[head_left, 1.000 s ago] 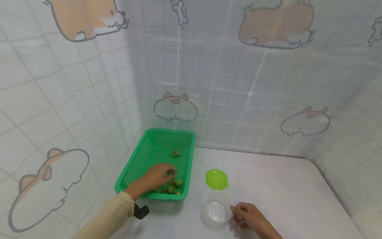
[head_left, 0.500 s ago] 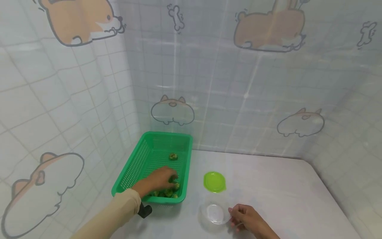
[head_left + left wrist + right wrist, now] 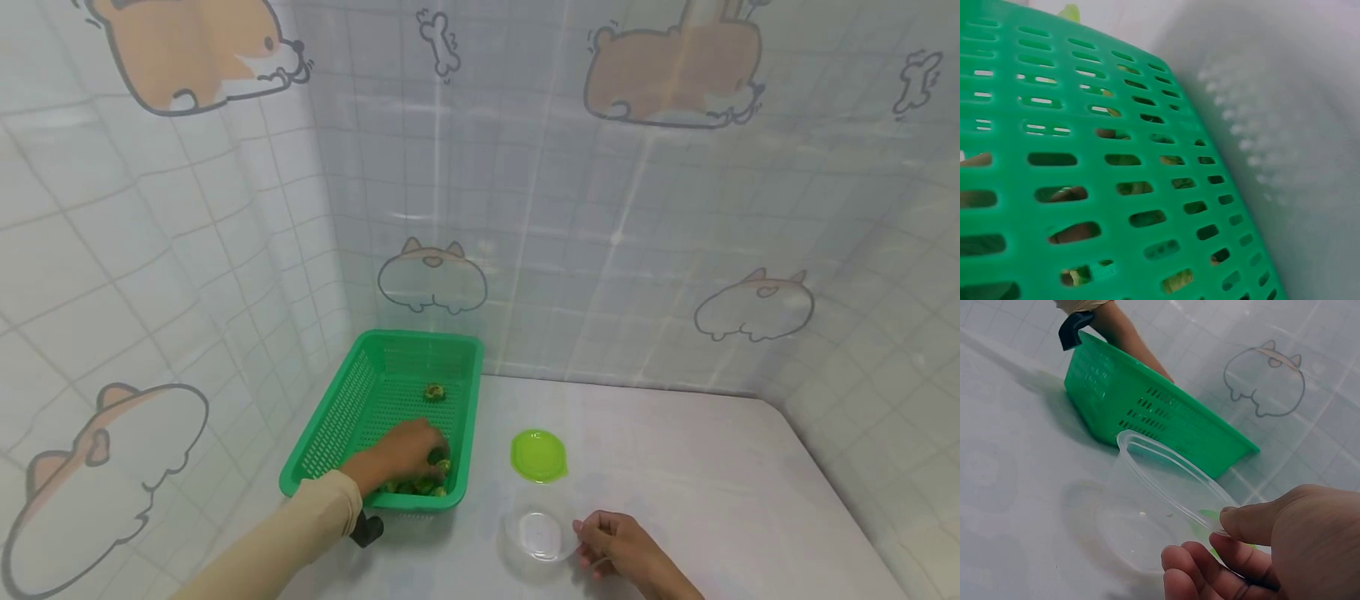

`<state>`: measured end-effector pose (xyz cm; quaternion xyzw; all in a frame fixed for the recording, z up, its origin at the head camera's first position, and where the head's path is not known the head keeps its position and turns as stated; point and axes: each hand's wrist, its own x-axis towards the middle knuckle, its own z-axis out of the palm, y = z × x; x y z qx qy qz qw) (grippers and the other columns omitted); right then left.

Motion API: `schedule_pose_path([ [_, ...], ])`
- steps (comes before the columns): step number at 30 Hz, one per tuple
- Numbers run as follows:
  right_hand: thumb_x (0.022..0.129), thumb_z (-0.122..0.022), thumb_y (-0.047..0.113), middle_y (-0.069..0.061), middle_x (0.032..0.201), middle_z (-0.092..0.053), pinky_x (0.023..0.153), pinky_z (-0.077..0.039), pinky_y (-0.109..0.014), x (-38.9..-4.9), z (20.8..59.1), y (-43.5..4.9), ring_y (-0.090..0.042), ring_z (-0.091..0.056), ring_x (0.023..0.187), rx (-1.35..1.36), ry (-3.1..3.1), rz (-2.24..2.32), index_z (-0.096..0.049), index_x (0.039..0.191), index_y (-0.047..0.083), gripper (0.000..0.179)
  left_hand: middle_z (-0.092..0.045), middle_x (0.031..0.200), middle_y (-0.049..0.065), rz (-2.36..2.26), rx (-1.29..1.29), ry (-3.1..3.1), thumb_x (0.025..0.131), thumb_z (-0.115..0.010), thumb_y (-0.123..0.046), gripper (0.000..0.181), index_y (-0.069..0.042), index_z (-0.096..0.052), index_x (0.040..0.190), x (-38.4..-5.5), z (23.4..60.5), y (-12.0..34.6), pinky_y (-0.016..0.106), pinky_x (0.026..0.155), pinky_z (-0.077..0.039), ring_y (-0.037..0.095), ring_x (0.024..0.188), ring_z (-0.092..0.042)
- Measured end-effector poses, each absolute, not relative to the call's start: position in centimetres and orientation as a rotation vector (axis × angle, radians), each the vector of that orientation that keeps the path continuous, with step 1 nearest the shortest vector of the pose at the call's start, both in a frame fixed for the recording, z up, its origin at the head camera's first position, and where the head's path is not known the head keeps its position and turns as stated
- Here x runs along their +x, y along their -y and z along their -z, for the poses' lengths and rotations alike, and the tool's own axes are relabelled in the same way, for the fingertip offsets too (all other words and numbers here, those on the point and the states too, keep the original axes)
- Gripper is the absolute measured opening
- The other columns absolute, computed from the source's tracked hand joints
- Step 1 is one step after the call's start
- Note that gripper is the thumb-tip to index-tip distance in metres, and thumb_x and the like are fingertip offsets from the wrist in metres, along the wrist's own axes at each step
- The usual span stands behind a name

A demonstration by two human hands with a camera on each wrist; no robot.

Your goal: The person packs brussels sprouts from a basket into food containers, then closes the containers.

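Note:
My left hand [image 3: 408, 450] reaches down into a green perforated basket [image 3: 420, 335], its fingers curved over a pile of small round green-brown pieces [image 3: 411, 486]. Whether it pinches one is hidden by the fingers. A single such piece [image 3: 434, 392] lies farther back in the basket. In the left wrist view the basket wall [image 3: 1085, 181] covers most of the hand, and bits show through the slots. Thumb and fingers of my right hand [image 3: 618, 546] pinch the rim of a clear plastic bowl [image 3: 1124, 487], which stands upright on the table with no contents visible.
A lime-green round lid [image 3: 538, 456] lies on the white table [image 3: 675, 467], just behind the bowl. Tiled sheeting [image 3: 555, 167] with cartoon dogs encloses the back and sides. A black mount [image 3: 367, 531] sits beneath the left wrist, near the basket's front edge.
My left hand has shifted slightly toward the right and lower over the pile in the basket. The right hand keeps its hold on the bowl's rim. The head view has moved a little.

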<state>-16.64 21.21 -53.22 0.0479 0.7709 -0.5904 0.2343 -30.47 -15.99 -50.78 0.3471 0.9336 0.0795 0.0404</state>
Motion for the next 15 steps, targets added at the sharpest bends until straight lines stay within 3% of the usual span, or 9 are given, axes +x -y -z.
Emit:
schedule_pose_path([
  [15, 0.099, -0.064, 0.034, -0.004, 0.081, -0.067, 0.069, -0.06, -0.031, -16.88, 53.29, -21.23, -0.015, -0.064, 0.073, 0.135, -2.115, 1.633, -0.062, 0.095, 0.0, 0.035, -0.075, 0.106, 0.001, -0.522, 1.1, -2.739, 0.085, -0.082, -0.022, 0.028, -0.008, -0.077, 0.109, -30.36, 50.67, 16.09, 0.037, 0.086, -0.058, 0.019, 0.102, -0.068],
])
